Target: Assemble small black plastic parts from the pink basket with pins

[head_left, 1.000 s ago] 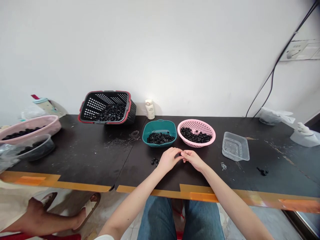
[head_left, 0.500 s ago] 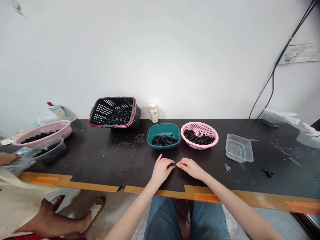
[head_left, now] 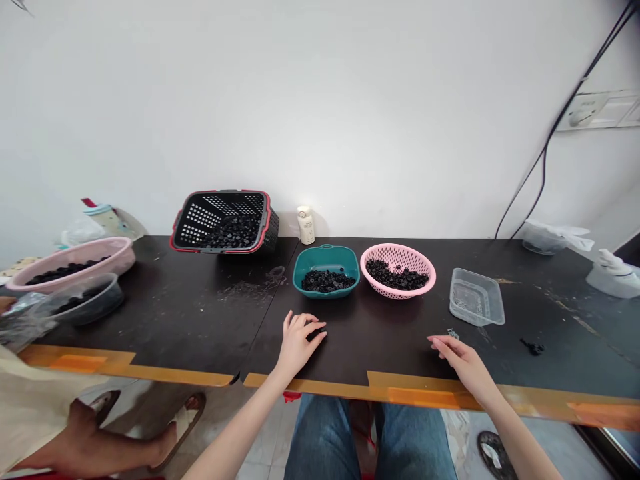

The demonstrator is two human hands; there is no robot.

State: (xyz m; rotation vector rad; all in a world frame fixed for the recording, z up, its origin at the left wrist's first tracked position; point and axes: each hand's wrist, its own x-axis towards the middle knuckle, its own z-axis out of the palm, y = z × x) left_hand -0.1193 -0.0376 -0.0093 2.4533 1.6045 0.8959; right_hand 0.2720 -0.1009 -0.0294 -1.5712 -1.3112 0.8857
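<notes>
My left hand (head_left: 299,341) rests low over the table in front of the teal basin, thumb and forefinger closed on a small black part (head_left: 323,329). The part is mostly hidden by the fingertips. Off to the right, my right hand (head_left: 460,360) has its fingers pressed together in a pinch beside a few small grey pins (head_left: 453,333). Whatever it may hold is too small to make out. Small black ring-like parts fill the bottom of the teal basin (head_left: 303,257), and similar black parts lie in the pink sieve basket (head_left: 427,259).
A clear plastic box (head_left: 493,313) stands right of the pink basket. Farther right lies a small black cluster (head_left: 534,347). A dark basket (head_left: 273,233) of black pieces and a white bottle (head_left: 306,227) stand by the wall. At left, another person sits near a pink tub (head_left: 127,257).
My hands have parted. The right one has moved right to the grey pins; the left one has shifted a little left with the black part between its fingers.
</notes>
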